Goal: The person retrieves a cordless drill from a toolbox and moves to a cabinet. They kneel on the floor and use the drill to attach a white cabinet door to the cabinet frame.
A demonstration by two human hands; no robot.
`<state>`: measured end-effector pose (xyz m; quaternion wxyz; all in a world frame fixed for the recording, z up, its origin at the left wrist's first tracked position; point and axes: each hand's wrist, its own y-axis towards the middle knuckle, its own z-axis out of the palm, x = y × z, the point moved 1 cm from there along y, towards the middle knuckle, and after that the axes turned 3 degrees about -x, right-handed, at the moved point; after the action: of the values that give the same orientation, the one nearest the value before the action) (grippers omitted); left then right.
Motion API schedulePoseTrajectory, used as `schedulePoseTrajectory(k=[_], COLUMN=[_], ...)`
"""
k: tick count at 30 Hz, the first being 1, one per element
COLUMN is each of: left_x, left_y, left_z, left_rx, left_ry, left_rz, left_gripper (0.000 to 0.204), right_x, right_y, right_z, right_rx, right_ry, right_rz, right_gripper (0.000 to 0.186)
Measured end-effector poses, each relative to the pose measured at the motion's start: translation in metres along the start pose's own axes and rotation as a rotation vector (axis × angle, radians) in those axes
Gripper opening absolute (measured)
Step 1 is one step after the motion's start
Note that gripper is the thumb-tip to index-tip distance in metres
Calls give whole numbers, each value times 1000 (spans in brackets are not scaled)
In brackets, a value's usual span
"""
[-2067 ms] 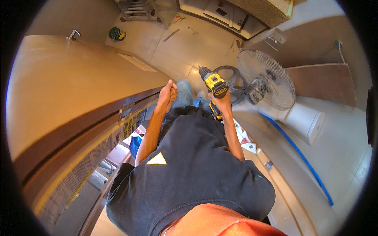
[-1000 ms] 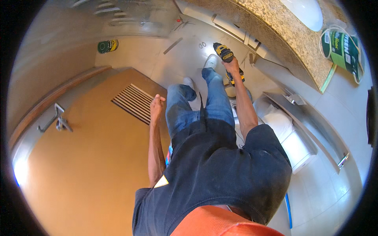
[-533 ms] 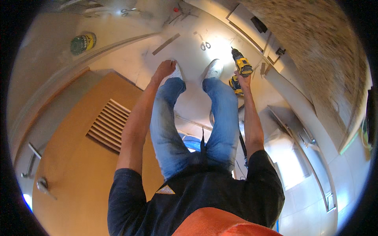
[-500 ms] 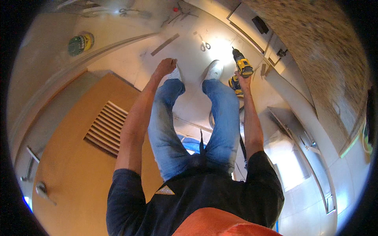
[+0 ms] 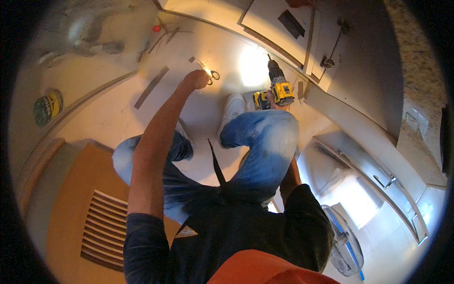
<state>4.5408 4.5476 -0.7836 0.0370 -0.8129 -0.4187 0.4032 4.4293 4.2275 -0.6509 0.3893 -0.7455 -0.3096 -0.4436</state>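
My right hand (image 5: 273, 100) is wrapped round the grip of a yellow and black cordless drill (image 5: 281, 90), partly hidden by the drill and my raised right knee. The drill's bit points away from me, toward the base of a cabinet, and a bright patch of light lies on the floor beside it. Stretched forward past my left knee, my left hand (image 5: 196, 79) is closed at floor level, right beside a pair of scissors (image 5: 215, 75). Its fingers are mostly turned from view, and whether they touch the scissors I cannot tell.
A flat brown strip (image 5: 151, 87) lies on the floor at left, with thin scraps and a red round thing (image 5: 156, 29) farther off. A green and yellow roll (image 5: 48, 108) is at far left. Nearby are a slatted wooden door (image 5: 106, 227), a white cabinet (image 5: 265, 23) and a wire-caged fan (image 5: 347, 246).
I have crouched lower, knees bent and spread. My left hand has come down beside the scissors. The drill stays in my right hand, now just beyond my right knee.
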Motion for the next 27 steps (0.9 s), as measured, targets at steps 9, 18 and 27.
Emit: schedulePoseTrajectory(k=[9,18,27], left_x=[-15,-24,-68], left_y=[120,104,110], left_z=[2,27,35], left_rx=[-14,-87,-120], left_ry=[175,162,182], left_rz=[23,142,162], left_gripper=[19,14,12], right_x=[-75,-99,-120], right_y=[-21,-58,-89], right_z=[-22,-33,-49], right_rx=[-103,-102,-96], right_ry=[-126,-167,-214], right_rz=[37,102,144], right_gripper=[41,34,27])
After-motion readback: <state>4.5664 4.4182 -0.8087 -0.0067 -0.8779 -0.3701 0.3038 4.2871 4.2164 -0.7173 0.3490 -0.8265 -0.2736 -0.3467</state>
